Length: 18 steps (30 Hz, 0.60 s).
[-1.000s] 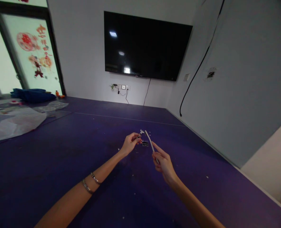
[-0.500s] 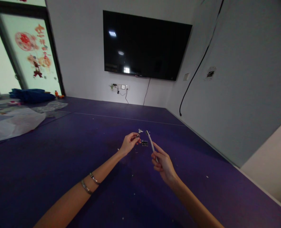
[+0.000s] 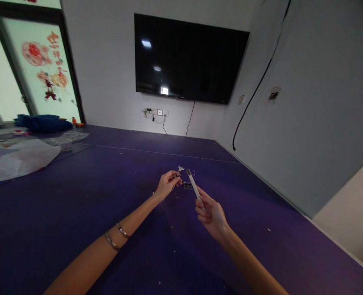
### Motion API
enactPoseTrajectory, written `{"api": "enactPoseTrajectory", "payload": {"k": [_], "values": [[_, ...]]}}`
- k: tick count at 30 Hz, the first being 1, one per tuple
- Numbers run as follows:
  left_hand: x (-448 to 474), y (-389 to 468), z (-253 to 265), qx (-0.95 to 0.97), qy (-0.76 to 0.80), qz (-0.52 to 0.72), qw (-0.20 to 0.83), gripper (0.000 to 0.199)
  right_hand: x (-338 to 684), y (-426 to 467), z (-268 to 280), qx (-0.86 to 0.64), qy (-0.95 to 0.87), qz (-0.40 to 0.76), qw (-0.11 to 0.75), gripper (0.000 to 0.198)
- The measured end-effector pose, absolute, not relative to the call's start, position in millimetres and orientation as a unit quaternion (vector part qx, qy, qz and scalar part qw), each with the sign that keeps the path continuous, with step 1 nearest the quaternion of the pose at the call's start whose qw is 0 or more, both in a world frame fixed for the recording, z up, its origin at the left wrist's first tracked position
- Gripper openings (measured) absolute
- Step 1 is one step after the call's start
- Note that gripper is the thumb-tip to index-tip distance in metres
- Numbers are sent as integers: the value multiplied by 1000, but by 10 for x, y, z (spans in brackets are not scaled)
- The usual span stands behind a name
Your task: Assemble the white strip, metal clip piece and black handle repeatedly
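Observation:
My left hand (image 3: 168, 184) pinches a small slim tool with a pale, silvery, widened head (image 3: 181, 168). Its exact kind is too small to make out, and the fingers cover its lower part. In my right hand (image 3: 211, 211) is a white toothbrush (image 3: 194, 185), gripped by the handle, its dark-bristled head pointing up and away. The brush head is a short distance right of the silvery head, apart from it. Between the hands, a small dark rectangular item (image 3: 188, 185) with lighter markings lies on the purple surface (image 3: 122, 250).
Small white bits (image 3: 269, 230) are scattered over the surface. Clear plastic sheeting (image 3: 26, 157) and a dark blue cloth bundle (image 3: 43, 123) lie at the far left. A black cable (image 3: 255, 92) hangs along the right wall. A television (image 3: 190, 59) is mounted on the back wall.
The toothbrush has turned in my right hand, its head shifting slightly left, and more of its flat side shows. My left hand has barely moved and keeps its hold.

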State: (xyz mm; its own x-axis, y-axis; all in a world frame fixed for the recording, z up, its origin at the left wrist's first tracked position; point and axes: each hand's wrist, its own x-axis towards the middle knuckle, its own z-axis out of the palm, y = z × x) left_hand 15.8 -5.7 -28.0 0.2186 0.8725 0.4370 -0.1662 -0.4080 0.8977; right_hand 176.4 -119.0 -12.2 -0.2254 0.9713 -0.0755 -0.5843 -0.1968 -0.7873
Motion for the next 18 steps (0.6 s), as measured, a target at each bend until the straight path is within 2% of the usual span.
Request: {"api": "enactPoseTrajectory", "payload": {"k": [18], "values": [[209,-114,-271,637,278,542,472,16,1696,-1173,-82,-355,-351,632,594,61]]}}
